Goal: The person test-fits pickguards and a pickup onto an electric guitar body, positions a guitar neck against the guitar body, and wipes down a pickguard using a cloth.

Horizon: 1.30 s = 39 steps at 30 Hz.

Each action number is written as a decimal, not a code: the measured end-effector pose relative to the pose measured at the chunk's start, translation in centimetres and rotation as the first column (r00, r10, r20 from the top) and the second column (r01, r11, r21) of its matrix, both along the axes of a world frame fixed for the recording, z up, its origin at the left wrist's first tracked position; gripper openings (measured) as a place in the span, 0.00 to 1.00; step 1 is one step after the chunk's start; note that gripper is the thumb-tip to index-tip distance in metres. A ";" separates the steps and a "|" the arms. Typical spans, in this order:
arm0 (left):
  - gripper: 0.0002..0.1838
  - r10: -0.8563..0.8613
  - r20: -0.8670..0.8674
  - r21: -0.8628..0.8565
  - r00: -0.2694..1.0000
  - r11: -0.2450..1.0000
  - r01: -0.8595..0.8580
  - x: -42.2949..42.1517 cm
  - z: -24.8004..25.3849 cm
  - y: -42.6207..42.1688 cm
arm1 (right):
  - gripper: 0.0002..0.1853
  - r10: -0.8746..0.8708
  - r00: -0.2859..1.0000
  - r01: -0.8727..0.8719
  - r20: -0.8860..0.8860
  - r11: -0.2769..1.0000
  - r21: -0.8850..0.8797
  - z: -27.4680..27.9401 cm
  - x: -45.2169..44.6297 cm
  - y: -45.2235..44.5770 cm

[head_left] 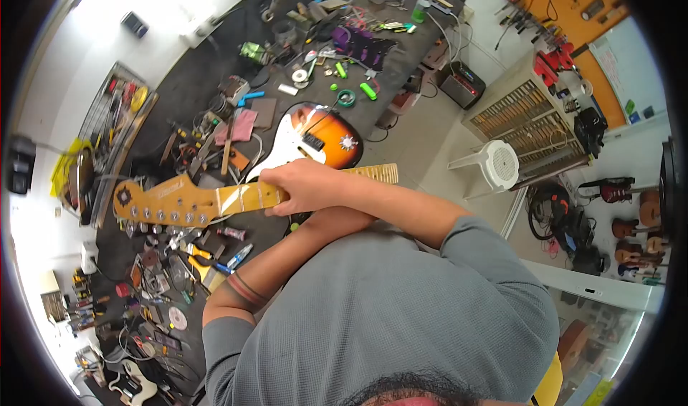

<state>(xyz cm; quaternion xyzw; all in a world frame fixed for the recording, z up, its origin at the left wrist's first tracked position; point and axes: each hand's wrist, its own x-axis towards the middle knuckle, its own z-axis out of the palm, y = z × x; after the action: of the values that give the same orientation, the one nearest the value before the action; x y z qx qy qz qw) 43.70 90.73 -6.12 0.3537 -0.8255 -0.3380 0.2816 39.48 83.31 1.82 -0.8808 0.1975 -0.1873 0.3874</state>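
Observation:
A maple guitar neck (240,197) lies across the view, its headstock (161,199) with tuning pegs to the left and its fretted heel end to the right. My right hand (304,185) is closed around the neck a little below the headstock. My left hand (347,220) passes beneath my right forearm, and its fingers are hidden. Just beyond the neck, a sunburst guitar body (333,137) with a white pickguard rests on the dark workbench (215,69). The neck is apart from this body.
Tools and parts clutter the bench, including a pink cloth (240,126), a green tape roll (345,98) and a purple pickguard-like piece (363,48). To the right stand a white stool (497,166), a small amplifier (461,85) and a slatted cabinet (530,123). Guitars hang at far right.

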 end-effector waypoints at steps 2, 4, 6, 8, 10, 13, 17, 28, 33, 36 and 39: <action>0.21 -0.156 -0.203 0.331 0.967 0.918 0.218 -3.4 2.4 -3.2 | 0.25 -0.130 0.991 0.130 -0.007 0.991 -0.042 0.6 -4.6 -2.5; 0.22 -0.235 -0.243 0.505 0.941 0.798 0.330 -7.8 3.5 -6.2 | 0.22 -0.200 0.973 0.221 0.116 0.950 -0.221 2.0 -8.7 -5.4; 0.22 -0.274 -0.256 0.574 0.927 0.728 0.374 -13.3 3.1 -9.2 | 0.22 -0.216 0.956 0.268 0.199 0.919 -0.291 4.8 -12.9 -7.7; 0.23 -0.211 -0.423 0.679 0.881 0.570 0.463 -18.6 2.1 -11.8 | 0.22 -0.211 0.937 0.293 0.277 0.908 -0.300 7.1 -16.1 -9.6; 0.23 -0.068 -0.584 0.756 0.809 0.318 0.573 -23.1 1.2 -13.8 | 0.21 -0.200 0.950 0.279 0.240 0.890 -0.361 8.5 -19.6 -11.3; 0.24 0.115 -0.681 0.727 0.723 -0.010 0.686 -29.2 0.2 -16.4 | 0.21 -0.211 0.959 0.276 0.191 0.852 -0.446 8.7 -25.4 -13.9; 0.25 0.167 -0.706 0.651 0.688 -0.228 0.724 -36.7 -0.7 -19.6 | 0.22 -0.274 0.947 0.322 0.169 0.807 -0.495 9.5 -33.9 -16.9; 0.31 -0.012 -0.700 0.673 0.714 -0.348 0.653 -46.8 1.1 -32.8 | 0.25 -0.611 0.744 0.650 0.271 0.567 -0.506 11.5 -45.9 -32.5; 0.30 0.105 -0.544 0.785 0.833 -0.287 0.549 -49.6 6.2 -39.5 | 0.27 -0.722 0.587 0.795 0.366 0.429 -0.430 12.4 -48.6 -42.9; 0.28 0.057 -0.661 0.702 0.748 -0.303 0.644 -49.8 3.9 -45.2 | 0.28 -0.776 0.495 0.851 0.392 0.340 -0.401 13.0 -51.2 -48.5; 0.27 0.006 -0.637 0.748 0.771 -0.236 0.620 -50.6 2.9 -49.6 | 0.28 -0.797 0.434 0.892 0.420 0.313 -0.326 13.4 -54.3 -53.4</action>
<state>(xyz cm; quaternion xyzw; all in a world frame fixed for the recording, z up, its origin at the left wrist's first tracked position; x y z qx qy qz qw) -6.91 41.14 -3.23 0.1243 -0.2629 -0.9567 -0.0132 -14.79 29.87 15.22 -0.6902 0.5368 -0.4853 0.0012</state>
